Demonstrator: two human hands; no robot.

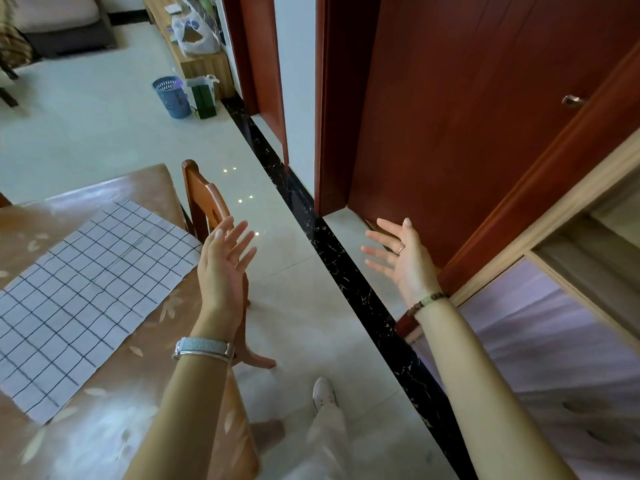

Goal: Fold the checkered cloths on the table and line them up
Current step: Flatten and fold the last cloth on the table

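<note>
A white cloth with a black grid (86, 296) lies spread flat on the brown table (114, 427) at the left. My left hand (225, 268) is raised over the table's right edge, fingers straight and spread, holding nothing. My right hand (401, 258) is raised well to the right, over the floor by the door, palm turned inward, fingers spread and empty. Neither hand touches the cloth.
A wooden chair (204, 202) stands against the table's right side. A red-brown door (467, 116) and frame stand to the right. A blue basket (172, 97) and a green bag (203, 98) sit on the floor farther back. My shoe (323, 393) is on the tiles.
</note>
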